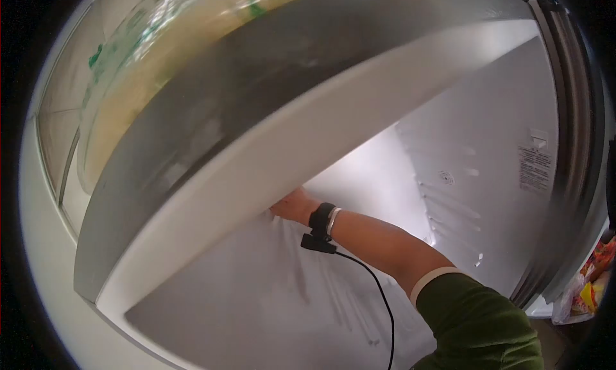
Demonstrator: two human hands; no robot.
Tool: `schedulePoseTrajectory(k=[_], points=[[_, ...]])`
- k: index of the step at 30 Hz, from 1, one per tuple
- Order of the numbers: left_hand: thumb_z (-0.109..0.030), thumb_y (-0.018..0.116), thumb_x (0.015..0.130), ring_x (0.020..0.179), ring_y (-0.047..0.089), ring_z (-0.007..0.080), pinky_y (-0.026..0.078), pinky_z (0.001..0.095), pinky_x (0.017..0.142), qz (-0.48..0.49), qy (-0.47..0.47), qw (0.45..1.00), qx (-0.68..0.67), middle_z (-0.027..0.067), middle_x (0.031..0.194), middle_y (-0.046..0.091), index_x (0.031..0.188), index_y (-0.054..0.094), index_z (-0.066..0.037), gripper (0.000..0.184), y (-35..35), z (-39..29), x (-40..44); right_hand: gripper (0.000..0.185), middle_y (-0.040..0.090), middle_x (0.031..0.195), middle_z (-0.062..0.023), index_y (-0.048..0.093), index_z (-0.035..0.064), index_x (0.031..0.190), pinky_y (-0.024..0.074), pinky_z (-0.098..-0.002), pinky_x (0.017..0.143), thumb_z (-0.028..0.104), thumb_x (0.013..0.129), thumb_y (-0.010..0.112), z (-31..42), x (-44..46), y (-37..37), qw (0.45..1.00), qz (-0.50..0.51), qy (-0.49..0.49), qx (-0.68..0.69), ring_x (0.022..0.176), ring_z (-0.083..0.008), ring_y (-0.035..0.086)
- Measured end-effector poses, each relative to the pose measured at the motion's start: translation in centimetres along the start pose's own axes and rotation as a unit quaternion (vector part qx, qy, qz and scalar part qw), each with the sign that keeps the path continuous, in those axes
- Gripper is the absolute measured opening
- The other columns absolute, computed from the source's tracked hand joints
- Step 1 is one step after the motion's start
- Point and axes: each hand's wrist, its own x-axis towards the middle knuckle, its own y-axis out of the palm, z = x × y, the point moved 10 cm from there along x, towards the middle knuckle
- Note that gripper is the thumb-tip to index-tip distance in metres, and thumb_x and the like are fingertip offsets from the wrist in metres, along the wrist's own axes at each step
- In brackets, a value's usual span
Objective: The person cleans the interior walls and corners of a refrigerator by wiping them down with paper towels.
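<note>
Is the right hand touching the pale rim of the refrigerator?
Cannot tell. The head view shows the right hand partly behind the pale rim, fingers hidden, so neither contact nor gap is plain.

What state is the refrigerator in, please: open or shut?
The refrigerator is open: the right hand reaches inside, and a printed label shows on the inner wall.

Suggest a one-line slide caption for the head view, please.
The person's right hand, a black band at its wrist, reaches inside a white-lined refrigerator, fingertips hidden behind its pale rim.
</note>
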Motion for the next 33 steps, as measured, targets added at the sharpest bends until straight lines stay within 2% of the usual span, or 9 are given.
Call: schedulePoseTrajectory(k=[6,8,10,13,17,18,23,28,33], points=[[-0.055,0.057,0.075,0.134,0.012,0.0396,0.014,0.0516,0.106,0.025,-0.018,1.0,0.005,0.0306,0.144,0.007,0.14,0.004,0.008,0.105,0.3,0.2,0.2,0.047,0.037,0.139,-0.0118,0.049,-0.002,0.123,0.0317,-0.037,0.096,0.025,0.085,0.05,1.9,0.1,-0.3,0.985,0.052,-0.118,-0.113,0.131,-0.0248,0.028],[-0.054,0.057,0.075,0.134,0.012,0.0398,0.014,0.0516,0.106,0.043,-0.024,0.999,0.006,0.0306,0.144,0.007,0.14,0.004,0.008,0.104,0.6,0.1,0.4,0.045,0.04,0.135,-0.0122,0.05,-0.0019,0.121,0.0328,-0.0376,0.095,0.024,0.084,0.05,-0.4,0.2,-1.8,0.994,0.11,-0.016,0.017,0.128,-0.0252,0.031],[-0.054,0.057,0.076,0.134,0.012,0.04,0.014,0.0517,0.106,0.049,-0.019,0.998,0.016,0.0306,0.143,0.006,0.14,0.004,0.008,0.103,0.6,-0.2,0.5,0.042,0.044,0.13,-0.013,0.052,-0.0014,0.118,0.0335,-0.0385,0.095,0.022,0.083,0.05,-2.8,-0.2,-3.3,0.994,0.096,0.036,0.04,0.124,-0.0258,0.035],[-0.055,0.056,0.076,0.134,0.011,0.0401,0.014,0.052,0.106,0.05,-0.022,0.998,0.026,0.0305,0.143,0.006,0.139,0.004,0.008,0.104,0.4,0.0,0.4,0.035,0.052,0.112,-0.0145,0.055,-0.0002,0.112,0.0337,-0.0414,0.095,0.019,0.082,0.052,-6.0,-1.6,-6.5,0.989,-0.064,-0.012,-0.131,0.111,-0.0283,0.044],[-0.058,0.056,0.076,0.134,0.011,0.0403,0.013,0.0527,0.106,0.036,-0.015,0.999,0.01,0.0305,0.143,0.007,0.139,0.004,0.008,0.105,0.5,-0.1,0.5,0.029,0.055,0.109,-0.0105,0.057,0.0019,0.106,0.0351,-0.044,0.096,0.016,0.081,0.051,-11.1,-0.9,-8.4,0.988,0.033,0.074,-0.134,0.109,-0.0264,0.047],[-0.058,0.055,0.076,0.134,0.011,0.0404,0.013,0.0528,0.106,0.028,-0.009,0.999,0.015,0.0305,0.143,0.007,0.139,0.004,0.008,0.105,0.5,-0.2,0.5,0.029,0.054,0.112,-0.0101,0.057,0.0032,0.106,0.037,-0.0448,0.095,0.013,0.08,0.051,-10.7,-1.3,-9.6,0.982,-0.023,0.042,-0.184,0.111,-0.0253,0.047],[-0.058,0.056,0.075,0.134,0.011,0.0402,0.013,0.0529,0.106,0.004,-0.002,1.0,0.027,0.0307,0.143,0.008,0.14,0.004,0.007,0.105,0.1,0.0,0.2,0.033,0.051,0.12,-0.011,0.054,0.0037,0.111,0.0385,-0.045,0.093,0.01,0.08,0.05,-18.4,-3.4,-11.7,0.963,-0.034,0.084,-0.254,0.114,-0.0263,0.046],[-0.055,0.058,0.072,0.133,0.013,0.04,0.014,0.0536,0.105,-0.014,-0.002,1.0,-0.015,0.0308,0.143,0.008,0.14,0.005,0.007,0.106,0.4,-0.4,0.7,0.021,0.053,0.096,-0.0111,0.059,0.0018,0.094,0.0409,-0.0397,0.081,0.008,0.075,0.051,-17.2,-2.5,-11.7,0.961,-0.111,0.141,-0.208,0.098,-0.027,0.048],[-0.056,0.058,0.072,0.133,0.013,0.04,0.014,0.0539,0.105,0.013,-0.022,1.0,-0.012,0.0306,0.143,0.008,0.14,0.004,0.007,0.107,0.6,-0.1,1.0,0.017,0.054,0.094,-0.015,0.059,-0.0031,0.087,0.0406,-0.0446,0.084,0.006,0.074,0.051,-13.9,-1.8,-9.3,0.964,-0.167,0.13,-0.161,0.098,-0.0299,0.05]])
